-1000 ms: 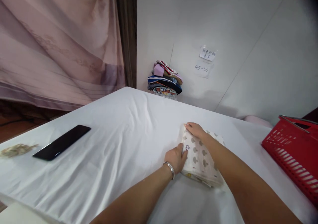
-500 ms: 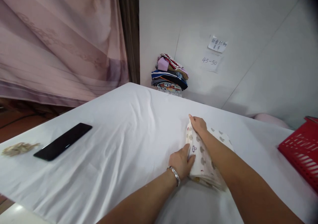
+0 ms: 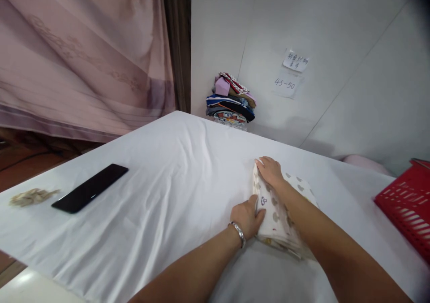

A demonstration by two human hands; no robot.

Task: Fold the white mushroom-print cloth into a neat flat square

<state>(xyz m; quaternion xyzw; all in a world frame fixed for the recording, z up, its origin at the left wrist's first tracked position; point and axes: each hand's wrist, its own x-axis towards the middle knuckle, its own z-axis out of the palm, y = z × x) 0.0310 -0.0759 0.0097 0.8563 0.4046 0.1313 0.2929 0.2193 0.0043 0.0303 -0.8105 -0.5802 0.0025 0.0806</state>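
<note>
Here are both hands at the cloth (image 3: 276, 229), a folded packet on the near right part of the white sheet (image 3: 208, 168), with the red basket (image 3: 405, 204) well apart on its right. The left hand (image 3: 247, 217) is half closed at the near left edge, thumb over the top, fingers down along the side: it has hold of that edge, likely to keep the layers in line. Up at the far left corner, the right hand (image 3: 269, 170) lies low with its fingers gently bent, touching the cloth; whether it pinches or only presses, I can't tell. One hand at each end of the same edge: that seems to be about keeping the fold straight and stopping the packet sliding.

Now the stuff itself: soft and cream-white, thin by the look of it, scattered with grey blobs and one small purple outline. Layers show at the near end, a touch of yellow among them. The sheet beneath runs in long wrinkles across its left half, where a black glossy slab (image 3: 90, 188) lies flat beside a pale, wispy clump (image 3: 33, 197). Both sit well apart from the hands, perhaps for elbow room. The basket is slotted, stiff-looking plastic; against the wall, a pile (image 3: 231, 103) of folded fabrics bulges unevenly.
</note>
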